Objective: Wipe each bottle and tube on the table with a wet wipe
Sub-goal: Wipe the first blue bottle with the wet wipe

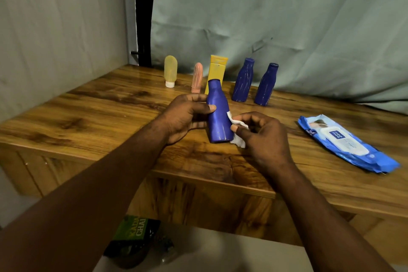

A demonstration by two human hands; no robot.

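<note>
We see the wooden table (88, 121) carrying everything. A blue wet-wipe pack (346, 143) lies flat near its right edge.

Near the middle of the front edge is a dark blue bottle (217, 115) with a narrow neck and flat cap. It stands nearly upright and its surface is mostly plain. We cannot tell whether its base touches the wood.

Along the back edge stand two more blue bottles (242, 80) (266, 85) streaked with pale marks. To their left are a yellow tube (217, 70), a pink tube (197, 77) and a pale yellow bottle (170, 70) standing on its white cap.

The left hand (183, 117) grips the front bottle, fingers curled behind it and thumb across its front. The right hand (265, 137) pinches a crumpled white wet wipe (240, 142) against the bottle's lower right side.
</note>
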